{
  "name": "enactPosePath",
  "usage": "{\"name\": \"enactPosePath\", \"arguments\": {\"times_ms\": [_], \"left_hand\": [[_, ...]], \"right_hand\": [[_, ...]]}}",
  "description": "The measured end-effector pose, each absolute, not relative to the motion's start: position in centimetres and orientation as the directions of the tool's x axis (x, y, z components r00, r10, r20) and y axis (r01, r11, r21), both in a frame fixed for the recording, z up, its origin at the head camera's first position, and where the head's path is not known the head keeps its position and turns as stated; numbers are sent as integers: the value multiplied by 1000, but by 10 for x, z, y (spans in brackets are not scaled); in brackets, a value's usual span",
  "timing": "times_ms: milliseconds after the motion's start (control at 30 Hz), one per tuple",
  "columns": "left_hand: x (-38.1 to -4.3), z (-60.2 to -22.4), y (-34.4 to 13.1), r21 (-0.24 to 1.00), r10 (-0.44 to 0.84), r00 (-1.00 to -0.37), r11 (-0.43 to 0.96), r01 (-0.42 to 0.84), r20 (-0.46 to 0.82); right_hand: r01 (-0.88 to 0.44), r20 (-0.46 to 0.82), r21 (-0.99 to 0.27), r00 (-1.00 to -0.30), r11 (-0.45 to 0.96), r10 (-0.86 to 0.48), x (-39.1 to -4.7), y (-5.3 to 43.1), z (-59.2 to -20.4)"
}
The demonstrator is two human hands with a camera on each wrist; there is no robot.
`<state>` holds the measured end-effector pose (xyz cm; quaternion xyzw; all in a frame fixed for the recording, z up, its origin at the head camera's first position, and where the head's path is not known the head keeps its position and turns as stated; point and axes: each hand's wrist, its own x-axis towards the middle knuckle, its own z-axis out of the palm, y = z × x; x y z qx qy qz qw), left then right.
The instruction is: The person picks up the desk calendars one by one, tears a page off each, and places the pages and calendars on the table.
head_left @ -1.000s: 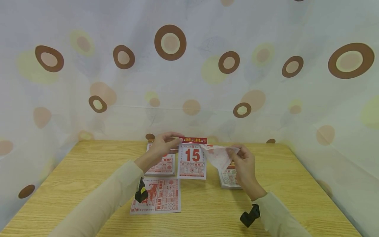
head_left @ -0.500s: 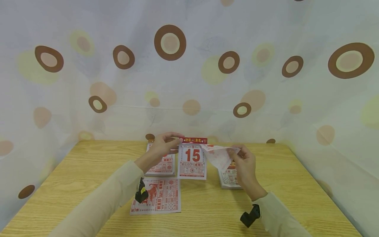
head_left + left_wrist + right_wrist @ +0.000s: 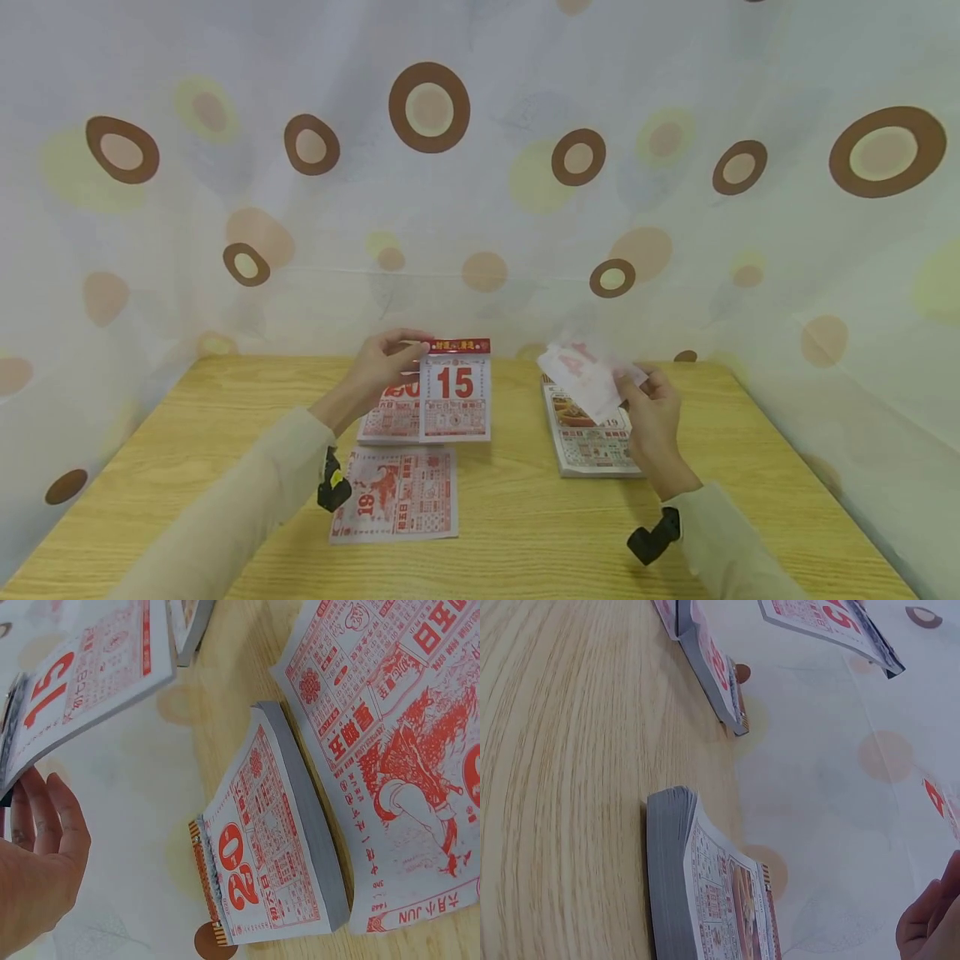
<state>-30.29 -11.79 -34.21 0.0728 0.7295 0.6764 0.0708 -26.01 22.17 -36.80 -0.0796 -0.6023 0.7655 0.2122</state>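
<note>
My left hand (image 3: 371, 377) grips the upper left end of a tear-off calendar (image 3: 455, 408), by its red header strip. Its top page reads 15, and it is held up off the table. In the left wrist view the same calendar (image 3: 94, 682) tilts above my fingers (image 3: 71, 814). My right hand (image 3: 654, 421) pinches a thin torn calendar page (image 3: 581, 375) with a red number, blurred and apart from the pad. Only part of this page (image 3: 941, 802) enters the right wrist view.
A thick calendar pad (image 3: 393, 421) showing 20 lies behind the held one. Nearer lies a large page (image 3: 412, 500) with 19 on it. Another thick pad (image 3: 596, 450), with a food picture, is beneath my right hand. A patterned curtain (image 3: 480, 208) backs the wooden table (image 3: 525, 542).
The page in my right hand has come away from the calendar and moved right and up. My left hand has shifted left with the calendar, partly covering the pad showing 20.
</note>
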Motion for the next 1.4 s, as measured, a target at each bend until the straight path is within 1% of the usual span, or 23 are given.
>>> {"name": "enactPosePath", "arguments": {"times_ms": [133,367,733,1133,1267,1400], "left_hand": [[-303,-343,-120,997,184,-983,72,5,-9],[-304,-346,-124,997,186,-983,72,2,-12],[-315,-350,-119,997,178,-984,71,13,1],[-327,-351,-108,999,141,-990,32,5,0],[-330,-351,-104,999,138,-990,45,19,12],[-332,-351,-99,998,144,-989,54,42,34]], "right_hand": [[-220,121,-958,-892,-185,436,-261,221,-369],[-177,101,-974,-897,-141,430,-261,222,-371],[-169,123,-983,-899,-73,421,-260,219,-371],[-200,226,-974,-890,106,395,-261,214,-375],[-241,294,-953,-884,185,363,-262,212,-375],[-295,360,-926,-877,234,318,-263,210,-376]]}}
